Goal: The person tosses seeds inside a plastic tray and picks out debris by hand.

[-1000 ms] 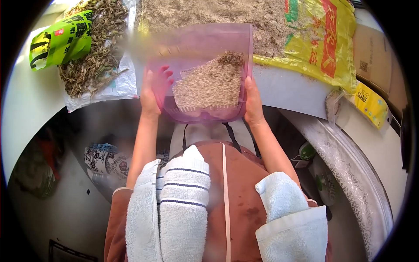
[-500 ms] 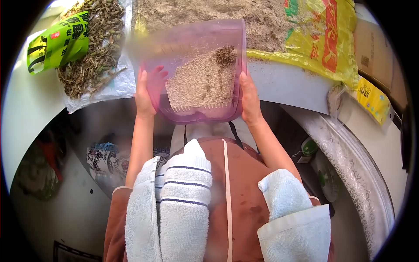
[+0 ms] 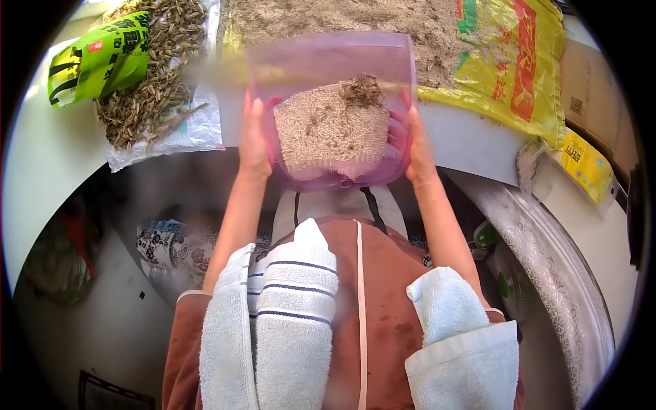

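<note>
Tray [image 3: 342, 48] up in front of me, see-through and pink, held at its two sides over the near edge of the surface [image 3: 471, 133] and the person's lap. The left hand [image 3: 253, 140] has its fingers clamped on one side, the thumb up along the rim; the right hand [image 3: 420, 147] grips the other side, and I can make out its fingers [image 3: 395, 130] through the pink wall. In the tray lies a broad bed of pale grains [image 3: 328, 130], with a dark clump [image 3: 362, 90] sitting at the far right of it.

Beyond, more grains are spread over a yellow bag [image 3: 502, 102], which shows red and green print on its right part. Off to the left, a white sheet [image 3: 205, 130] carries dry brown husks [image 3: 147, 109], and a green pouch [image 3: 102, 58] lies partly on them. On the right I see a carton [image 3: 594, 89] with a yellow packet [image 3: 588, 164] near it. Two pale towels [image 3: 294, 342] hang over the person's brown top [image 3: 393, 307], one at each side, the left one striped.
</note>
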Available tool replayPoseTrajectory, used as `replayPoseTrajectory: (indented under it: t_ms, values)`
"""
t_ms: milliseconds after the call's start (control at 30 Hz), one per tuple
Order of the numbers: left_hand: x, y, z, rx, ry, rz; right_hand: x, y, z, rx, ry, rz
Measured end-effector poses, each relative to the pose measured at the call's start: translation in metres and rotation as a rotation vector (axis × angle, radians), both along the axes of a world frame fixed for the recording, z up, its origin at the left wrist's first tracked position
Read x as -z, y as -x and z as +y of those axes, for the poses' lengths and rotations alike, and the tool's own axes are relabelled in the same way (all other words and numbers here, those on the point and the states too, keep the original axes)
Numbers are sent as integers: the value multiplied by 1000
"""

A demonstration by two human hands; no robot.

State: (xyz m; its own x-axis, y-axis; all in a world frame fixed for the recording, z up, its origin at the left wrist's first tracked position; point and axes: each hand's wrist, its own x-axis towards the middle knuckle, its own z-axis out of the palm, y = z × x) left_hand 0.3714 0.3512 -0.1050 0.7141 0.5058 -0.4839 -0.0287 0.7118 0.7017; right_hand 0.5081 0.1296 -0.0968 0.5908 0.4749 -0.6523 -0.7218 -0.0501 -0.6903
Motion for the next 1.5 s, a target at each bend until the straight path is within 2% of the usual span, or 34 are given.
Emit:
replayPoseTrajectory:
  t_ms: [33,100,167,233,333,367,400,500,600,667,700,733,800,900,933,1033,1067,1133,1233,1333,1433,1500]
  values:
    - [2,-7,-15,3,-169,71,8,-10,-16,-10,45,55]
    - [-12,-14,-43,18,-256,112,8,-26,-36,2,-49,102]
    - [-12,-15,-58,-4,-255,104,20,-23,-47,39,-101,39]
    - [8,10,-23,7,-115,132,21,1,-24,92,-108,-80]
    - [12,17,11,21,6,83,10,27,6,-20,96,-245]
    - [10,19,16,33,47,73,8,25,8,60,-2,-80]
    - [6,15,10,20,-17,81,26,16,-7,4,6,-110]
    - [-5,-18,-43,1,-209,102,22,-22,-41,16,-30,70]
    - [-1,-20,-58,-39,-250,104,18,-22,-47,112,-135,92]
    - [8,5,-22,26,-78,118,19,4,-24,116,-125,-57]
    - [14,14,-4,17,-79,105,10,18,-11,18,-47,-129]
    - [15,21,15,34,-25,111,18,32,-1,38,-76,-162]
    - [10,21,31,79,40,150,20,27,-2,43,-35,-46]
    - [4,-12,-10,35,-205,143,29,-3,-20,25,40,80]
    - [1,-19,-28,20,-213,101,19,-17,-27,34,24,100]
    - [-2,-22,-57,-24,-307,153,12,-30,-40,54,-76,32]
    - [-1,-10,-43,42,-188,154,16,-19,-34,70,-88,-29]
    - [16,11,-6,-3,-74,105,8,8,-7,62,-67,-158]
    - [10,18,34,36,67,144,13,5,-10,49,-53,-45]
    - [2,-9,3,0,-34,77,22,-2,-11,46,-47,61]
    - [-21,-33,-49,-50,-163,122,23,-36,-43,7,-78,69]
    - [-10,-24,-54,-35,-211,100,20,-35,-45,25,-104,22]
